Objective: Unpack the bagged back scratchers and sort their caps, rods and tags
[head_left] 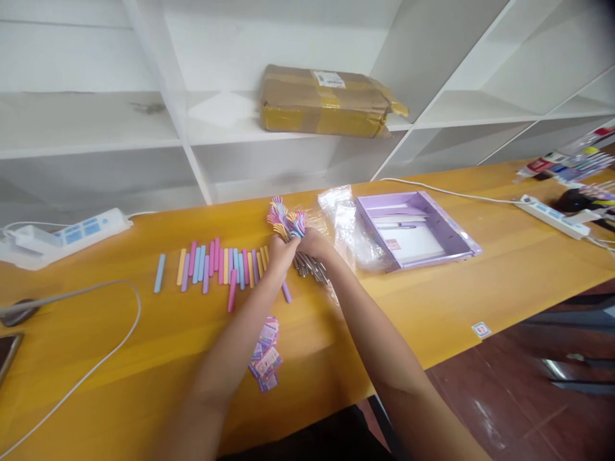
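Note:
Both my hands are closed around a bundle of slim sticks with curved pastel ends (287, 221) in pink, blue, yellow and purple. Thin metallic shafts (311, 267) stick out below the grip; the exact kind of tool is unclear. My left hand (283, 251) grips the bundle's left side, and my right hand (314, 244) the right side, the two touching. To the left lies an uneven row of flat pastel sticks (225, 266), one purple stick (286, 291) lying just under my left wrist. Small printed purple cards (266, 358) are piled nearer to me, partly behind my left forearm.
Crumpled clear plastic bags (343, 221) lie right of my hands, beside a shallow purple tray (430, 256). Power strips (84, 230) and cables are at both sides. A taped cardboard box (321, 102) sits on the white shelf behind. Pens and bottles (576, 163) stand far right.

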A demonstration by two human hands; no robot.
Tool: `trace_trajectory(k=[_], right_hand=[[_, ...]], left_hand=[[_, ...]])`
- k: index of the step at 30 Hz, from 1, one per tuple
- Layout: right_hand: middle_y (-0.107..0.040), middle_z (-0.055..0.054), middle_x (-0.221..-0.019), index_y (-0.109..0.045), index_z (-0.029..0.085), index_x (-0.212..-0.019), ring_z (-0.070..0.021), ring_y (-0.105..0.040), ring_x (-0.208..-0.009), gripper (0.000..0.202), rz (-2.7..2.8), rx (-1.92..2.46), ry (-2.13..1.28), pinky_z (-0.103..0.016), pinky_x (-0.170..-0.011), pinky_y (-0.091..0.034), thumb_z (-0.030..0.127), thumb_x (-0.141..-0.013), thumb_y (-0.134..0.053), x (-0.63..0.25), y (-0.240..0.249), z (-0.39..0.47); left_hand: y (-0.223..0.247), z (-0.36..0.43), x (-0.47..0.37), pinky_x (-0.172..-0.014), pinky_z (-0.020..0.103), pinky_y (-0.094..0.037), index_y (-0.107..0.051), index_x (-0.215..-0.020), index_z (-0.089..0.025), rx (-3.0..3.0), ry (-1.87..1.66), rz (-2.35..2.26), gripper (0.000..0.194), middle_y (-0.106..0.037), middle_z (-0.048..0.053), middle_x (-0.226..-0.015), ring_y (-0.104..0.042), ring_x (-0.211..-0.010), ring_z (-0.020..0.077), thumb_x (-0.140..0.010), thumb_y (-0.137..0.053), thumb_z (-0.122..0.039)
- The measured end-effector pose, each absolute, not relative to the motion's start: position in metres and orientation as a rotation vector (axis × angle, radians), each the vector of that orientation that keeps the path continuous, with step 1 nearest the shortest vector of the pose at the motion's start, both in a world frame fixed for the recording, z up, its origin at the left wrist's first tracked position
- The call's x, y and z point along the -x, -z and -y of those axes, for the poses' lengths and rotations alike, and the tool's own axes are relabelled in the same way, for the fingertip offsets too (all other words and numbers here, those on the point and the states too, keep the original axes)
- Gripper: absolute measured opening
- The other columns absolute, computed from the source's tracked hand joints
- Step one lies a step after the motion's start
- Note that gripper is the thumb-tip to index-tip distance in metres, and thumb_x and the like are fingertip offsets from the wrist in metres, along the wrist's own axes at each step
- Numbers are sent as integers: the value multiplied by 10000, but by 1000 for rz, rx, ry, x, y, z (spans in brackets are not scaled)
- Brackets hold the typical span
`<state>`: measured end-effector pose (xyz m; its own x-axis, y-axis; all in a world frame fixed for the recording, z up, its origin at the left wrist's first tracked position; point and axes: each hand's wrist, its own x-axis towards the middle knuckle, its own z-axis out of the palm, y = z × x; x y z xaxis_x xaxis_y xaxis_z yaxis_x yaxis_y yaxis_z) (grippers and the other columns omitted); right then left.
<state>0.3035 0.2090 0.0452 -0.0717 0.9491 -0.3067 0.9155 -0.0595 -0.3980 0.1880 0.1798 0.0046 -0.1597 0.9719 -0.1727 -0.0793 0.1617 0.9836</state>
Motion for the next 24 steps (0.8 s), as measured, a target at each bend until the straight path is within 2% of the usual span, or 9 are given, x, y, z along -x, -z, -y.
trace_trajectory(k=[2,6,10,14,17,21,24], right_hand=[[-793,-70,-1086,-744,224,-1149,-231,-759,-984,382,2117,2063,-792,-250,-811,-535,430,-831,-793,-304,-42,-206],[-777,-134,-1129,-690,174,-1233,-272,-736,-1031,442,2084,2080,-712,-297,-861,-538,405,-863,-763,-300,-41,-198],[-766,-157,-1132,-660,158,-1264,-294,-724,-1034,418,2071,2045,-645,-321,-877,-532,371,-909,-716,-293,-45,-184],[-744,-156,-1209,-647,158,-1245,-272,-715,-1049,302,2093,1926,-592,-300,-866,-513,312,-988,-617,-286,-48,-167],[-733,-157,-1232,-638,156,-1203,-261,-705,-1047,246,2072,1856,-592,-296,-855,-508,296,-1015,-563,-286,-48,-157],[-740,-185,-1193,-613,133,-1230,-290,-692,-1036,278,1961,1747,-608,-335,-873,-516,275,-1005,-534,-289,-47,-149],[-730,-178,-1238,-593,141,-1337,-293,-687,-1063,358,1936,1650,-607,-352,-905,-529,257,-1022,-471,-292,-54,-143]], left_hand=[[-6,-178,-188,-847,327,-581,-766,-898,-176,-965,-1229,-1343,144,-800,52,-879,-761,-956,276,-767,-758,-236],[-8,-177,-188,-858,336,-583,-787,-908,-182,-957,-1226,-1346,153,-803,52,-885,-766,-961,284,-760,-764,-209],[-11,-172,-193,-910,365,-597,-785,-1024,-179,-883,-1232,-1333,239,-825,83,-1010,-775,-1030,295,-789,-777,-217],[-15,-162,-201,-957,369,-603,-731,-1192,-181,-801,-1301,-1321,371,-812,116,-1178,-773,-1114,285,-845,-801,-293],[-18,-155,-205,-958,352,-605,-721,-1192,-185,-778,-1329,-1316,357,-811,118,-1194,-773,-1128,275,-884,-796,-350],[-20,-149,-209,-950,352,-602,-713,-1156,-179,-794,-1339,-1350,286,-805,122,-1206,-765,-1145,283,-912,-760,-319],[-25,-144,-211,-1030,361,-579,-663,-1249,-191,-881,-1335,-1372,336,-771,116,-1303,-730,-1238,277,-942,-727,-311]])
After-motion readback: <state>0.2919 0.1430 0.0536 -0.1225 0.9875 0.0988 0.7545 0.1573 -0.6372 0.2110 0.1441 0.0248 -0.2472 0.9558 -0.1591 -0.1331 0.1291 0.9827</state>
